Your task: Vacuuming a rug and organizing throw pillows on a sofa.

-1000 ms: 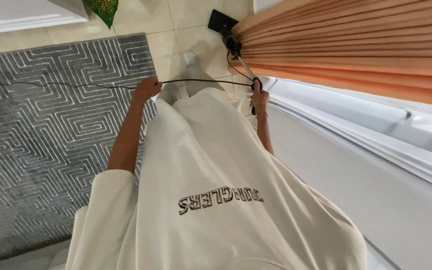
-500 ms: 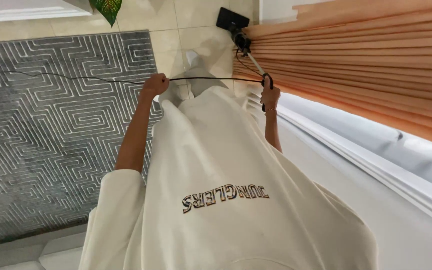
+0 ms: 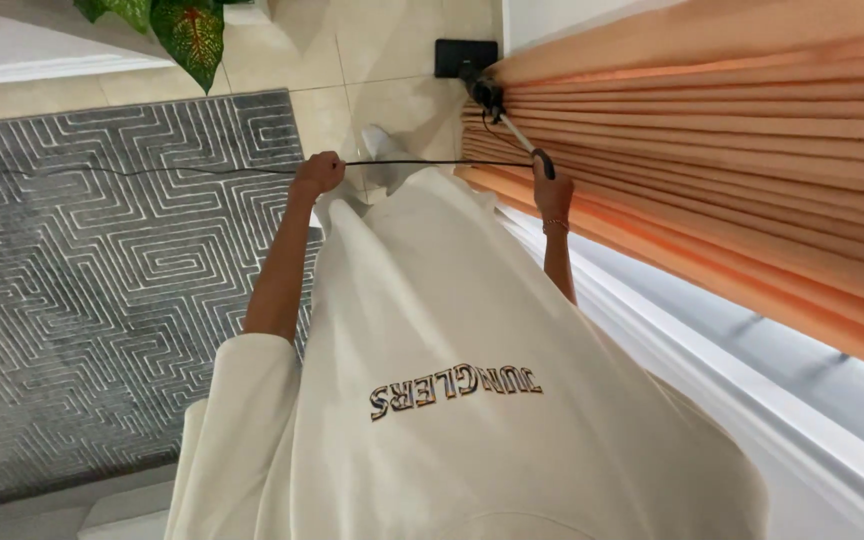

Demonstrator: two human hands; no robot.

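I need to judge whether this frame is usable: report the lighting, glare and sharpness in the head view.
Head view: even indoor light, sharp on the rug and shirt; bright washed-out glare under the orange curtain at lower right; left hand and right hand gripping the thin black cord look crisp, no motion blur.

Your left hand (image 3: 318,172) and right hand (image 3: 552,190) out in front, apart, cord (image 3: 432,162) stretched between them. Cord runs on leftward past left hand, across rug (image 3: 102,300). Rug on floor at your left; curtain (image 3: 732,170) hangs at your right, right hand just beside its folds. Wall socket (image 3: 465,57) ahead, at curtain's near edge, plug (image 3: 485,92) just below it. Plant leaf (image 3: 190,28) beyond rug's far edge. Your foot (image 3: 380,150) below cord, between hands.
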